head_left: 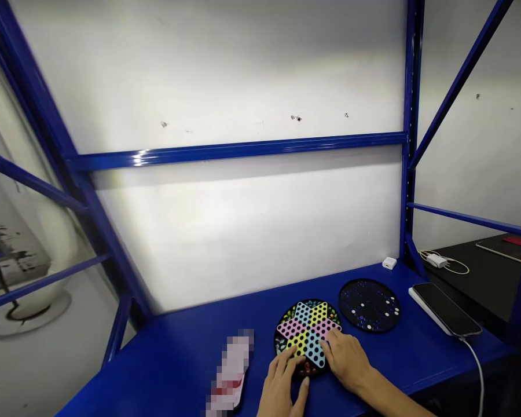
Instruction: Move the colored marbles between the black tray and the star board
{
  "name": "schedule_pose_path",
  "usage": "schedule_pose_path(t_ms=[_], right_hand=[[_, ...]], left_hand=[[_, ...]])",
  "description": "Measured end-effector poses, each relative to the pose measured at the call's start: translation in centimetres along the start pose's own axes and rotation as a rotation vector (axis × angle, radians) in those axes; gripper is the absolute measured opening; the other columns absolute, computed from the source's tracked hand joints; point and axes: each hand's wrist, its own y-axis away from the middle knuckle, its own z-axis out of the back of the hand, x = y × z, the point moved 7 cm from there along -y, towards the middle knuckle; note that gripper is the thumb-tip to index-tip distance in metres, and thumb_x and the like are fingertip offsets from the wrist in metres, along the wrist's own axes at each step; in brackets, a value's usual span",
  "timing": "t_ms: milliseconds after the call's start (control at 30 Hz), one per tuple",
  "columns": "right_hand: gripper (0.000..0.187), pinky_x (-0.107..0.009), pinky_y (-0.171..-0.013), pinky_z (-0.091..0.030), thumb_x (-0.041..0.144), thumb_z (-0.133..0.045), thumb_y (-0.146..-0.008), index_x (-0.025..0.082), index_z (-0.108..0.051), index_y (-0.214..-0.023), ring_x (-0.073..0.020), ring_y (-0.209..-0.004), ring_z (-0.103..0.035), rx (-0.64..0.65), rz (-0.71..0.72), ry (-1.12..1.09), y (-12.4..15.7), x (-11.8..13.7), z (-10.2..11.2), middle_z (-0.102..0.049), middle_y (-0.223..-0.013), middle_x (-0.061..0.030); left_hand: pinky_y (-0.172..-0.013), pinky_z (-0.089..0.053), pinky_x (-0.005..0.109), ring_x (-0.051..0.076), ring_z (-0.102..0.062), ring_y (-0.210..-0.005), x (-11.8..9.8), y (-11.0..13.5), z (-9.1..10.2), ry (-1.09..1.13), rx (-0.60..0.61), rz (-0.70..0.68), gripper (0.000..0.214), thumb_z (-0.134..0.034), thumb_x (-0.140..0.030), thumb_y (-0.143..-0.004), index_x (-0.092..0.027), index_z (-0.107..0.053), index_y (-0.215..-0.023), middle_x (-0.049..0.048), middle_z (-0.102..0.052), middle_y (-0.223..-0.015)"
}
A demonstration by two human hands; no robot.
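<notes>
A round Chinese checkers board [301, 335] lies on the blue tabletop, with a star of pink, yellow and light-blue points full of dark holes. Coloured marbles show in the black rim around the star. My left hand [282, 382] reaches to the board's near left edge, fingers apart, fingertips touching it. On the board's right edge, my right hand [347, 359] has its fingers curled and its thumb on the star's blue point. The palm side of this hand is hidden. Just beyond it lies a round black lid [369, 310] with white and blue dots.
To the left lies a blurred pinkish flat object [232, 370]. A phone [447, 310] rests on a white block at the right, a white cable [477, 370] hanging down. A small white box [389, 263] stands by the wall. Blue posts and a crossbar [243, 149] frame the table [178, 347].
</notes>
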Motion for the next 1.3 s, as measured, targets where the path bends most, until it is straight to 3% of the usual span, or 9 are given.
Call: schedule_pose_path(t_ms=[200, 467, 667, 767, 867, 967, 1067, 1200, 1300], right_hand=[[0.026, -0.026, -0.060, -0.046, 0.029, -0.041, -0.100, 0.018, -0.063, -0.094, -0.0198, -0.074, -0.070, 0.050, 0.085, 0.043, -0.3, 0.4, 0.1, -0.072, -0.092, -0.0074], [0.033, -0.025, -0.065, -0.044, 0.032, -0.037, -0.102, 0.019, -0.064, -0.088, -0.0171, -0.074, -0.068, 0.029, 0.050, -0.039, -0.1, -0.6, 0.1, -0.072, -0.089, -0.0052], [0.044, -0.023, -0.065, -0.041, 0.035, -0.027, -0.105, 0.020, -0.059, -0.080, -0.0143, -0.071, -0.064, -0.096, 0.024, -0.210, -0.2, -1.6, 0.7, -0.069, -0.082, -0.0034], [0.052, -0.024, -0.064, -0.040, 0.039, -0.017, -0.106, 0.021, -0.052, -0.072, -0.0139, -0.065, -0.059, -0.218, -0.086, -0.316, -0.7, -4.2, 2.6, -0.063, -0.071, -0.0023], [0.052, -0.026, -0.062, -0.037, 0.044, -0.018, -0.105, 0.021, -0.050, -0.071, -0.0152, -0.063, -0.057, -0.289, -0.242, -0.256, -1.6, -8.5, 4.6, -0.060, -0.069, -0.0023], [0.046, -0.028, -0.065, -0.037, 0.044, -0.026, -0.104, 0.020, -0.055, -0.077, -0.0185, -0.071, -0.059, -0.257, -0.335, -0.051, -2.2, -12.7, 5.6, -0.063, -0.079, -0.0056], [0.034, -0.034, -0.075, -0.040, 0.039, -0.036, -0.101, 0.018, -0.061, -0.089, -0.0251, -0.090, -0.059, -0.168, -0.314, 0.136, -2.0, -15.0, 4.9, -0.064, -0.095, -0.0105], [0.031, -0.043, -0.087, -0.041, 0.036, -0.041, -0.098, 0.017, -0.062, -0.109, -0.0304, -0.106, -0.055, -0.168, -0.298, 0.106, -0.9, -14.5, 4.5, -0.062, -0.114, -0.0145], [0.030, -0.041, -0.092, -0.040, 0.036, -0.041, -0.097, 0.020, -0.063, -0.111, -0.0281, -0.109, -0.056, -0.153, -0.235, -0.068, -0.3, -10.9, 4.8, -0.062, -0.116, -0.0119]], left_hand=[[-0.110, -0.046, 0.048, 0.027, -0.050, -0.133, -0.2, 0.1, 0.0, 0.008, 0.007, 0.053, 0.033, -0.054, -0.035, -0.088, -0.029, -0.067, -0.118, 0.0038, -0.059, -0.138], [-0.111, -0.044, 0.048, 0.026, -0.048, -0.134, -0.2, 0.3, -0.2, 0.028, 0.024, 0.054, 0.034, -0.051, -0.035, -0.089, -0.029, -0.065, -0.119, 0.0044, -0.058, -0.139], [-0.109, -0.047, 0.047, 0.027, -0.051, -0.132, -0.2, 0.2, -0.1, 0.013, 0.001, 0.028, 0.033, -0.052, -0.037, -0.089, -0.030, -0.066, -0.118, 0.0039, -0.059, -0.138], [-0.107, -0.049, 0.045, 0.027, -0.053, -0.130, -0.3, 0.2, 0.2, 0.017, -0.014, 0.024, 0.032, -0.054, -0.037, -0.088, -0.031, -0.067, -0.117, 0.0039, -0.061, -0.136], [-0.108, -0.048, 0.045, 0.027, -0.052, -0.131, -0.3, 0.3, 0.2, 0.030, -0.005, 0.042, 0.032, -0.053, -0.036, -0.089, -0.031, -0.067, -0.117, 0.0038, -0.060, -0.138], [-0.109, -0.047, 0.045, 0.026, -0.050, -0.133, -0.4, 0.3, 0.1, 0.032, 0.012, 0.060, 0.033, -0.051, -0.036, -0.090, -0.031, -0.066, -0.119, 0.0035, -0.057, -0.140], [-0.107, -0.047, 0.044, 0.027, -0.051, -0.131, -0.8, 0.3, 0.3, 0.004, -0.013, 0.043, 0.035, -0.052, -0.035, -0.089, -0.031, -0.065, -0.122, 0.0035, -0.058, -0.139], [-0.101, -0.049, 0.043, 0.026, -0.059, -0.118, -2.2, 0.3, 0.3, -0.076, 0.002, -0.087, 0.038, -0.064, -0.034, -0.084, -0.037, -0.064, -0.122, 0.0013, -0.065, -0.127], [-0.095, -0.050, 0.039, 0.022, -0.063, -0.105, -3.0, 0.4, -0.3, -0.133, 0.033, -0.179, 0.039, -0.069, -0.034, -0.083, -0.040, -0.063, -0.121, -0.0014, -0.069, -0.113]])
